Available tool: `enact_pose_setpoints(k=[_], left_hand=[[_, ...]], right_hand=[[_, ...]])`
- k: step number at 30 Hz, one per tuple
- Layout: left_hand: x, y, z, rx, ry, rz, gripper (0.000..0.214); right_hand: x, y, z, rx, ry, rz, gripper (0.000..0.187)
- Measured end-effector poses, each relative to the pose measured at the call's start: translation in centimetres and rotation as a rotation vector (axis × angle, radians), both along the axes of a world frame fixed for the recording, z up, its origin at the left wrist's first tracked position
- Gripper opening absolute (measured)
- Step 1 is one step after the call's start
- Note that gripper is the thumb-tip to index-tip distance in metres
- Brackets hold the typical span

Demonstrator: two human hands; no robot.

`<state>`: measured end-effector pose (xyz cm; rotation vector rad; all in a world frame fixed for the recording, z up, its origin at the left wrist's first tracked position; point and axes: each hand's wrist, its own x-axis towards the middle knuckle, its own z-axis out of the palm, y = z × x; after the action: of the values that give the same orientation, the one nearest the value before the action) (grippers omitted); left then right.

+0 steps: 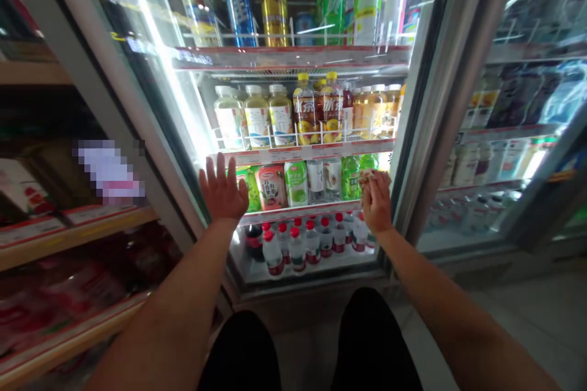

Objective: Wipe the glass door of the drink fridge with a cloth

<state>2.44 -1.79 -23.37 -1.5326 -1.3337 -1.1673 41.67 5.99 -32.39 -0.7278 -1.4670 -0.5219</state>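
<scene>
A lit drinks fridge with a glass door (293, 302) stands in front of me. My left hand (223, 192) lies with spread fingers against the left part of the glass, holding nothing. At the right side of the pane, my right hand (376, 204) is closed on a crumpled, light brownish cloth (370, 178), which is at the glass. Behind the pane, between my hands, stand a red-labelled bottle (270, 186) and a green-and-white bottle (296, 183). Part of the cloth is hidden by my fingers.
Bottles of iced tea (306, 111) and cans (274, 11) fill the upper fridge shelves; red-capped water bottles (297, 250) stand at the bottom. A metal door frame (452, 85) runs along the right. Wooden shelves (77, 238) with packaged goods flank the left. My knees (373, 342) are close below.
</scene>
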Motion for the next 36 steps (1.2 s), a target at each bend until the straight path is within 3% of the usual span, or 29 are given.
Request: enact_pose_setpoints(k=[4, 11, 17, 23, 29, 36], left_hand=[[0.0, 0.0, 0.0, -0.006, 0.015, 0.013, 0.06], [-0.3, 0.3, -0.2, 0.055, 0.092, 0.054, 0.058], [0.0, 0.1, -0.2, 0.004, 0.015, 0.018, 0.06], [0.4, -0.2, 0.0, -0.051, -0.051, -0.045, 0.062], [0.3, -0.2, -0.1, -0.007, -0.009, -0.023, 0.059], [0.3, -0.2, -0.1, -0.019, -0.008, -0.036, 0.058]], right_hand=[[1.1, 0.6, 1.9, -0.016, 0.112, -0.024, 0.046], [2.0, -0.6, -1.5, -0.186, 0.232, -0.014, 0.05], [2.7, 0.2, 1.6, -0.212, 0.372, -0.018, 0.054], [0.4, -0.8, 0.7, -0.265, 0.374, -0.023, 0.056], [-3.1, -0.7, 2.8, -0.117, 0.209, 0.021, 0.049], [-7.3, -2.9, 1.7, 0.058, -0.216, 0.138, 0.061]])
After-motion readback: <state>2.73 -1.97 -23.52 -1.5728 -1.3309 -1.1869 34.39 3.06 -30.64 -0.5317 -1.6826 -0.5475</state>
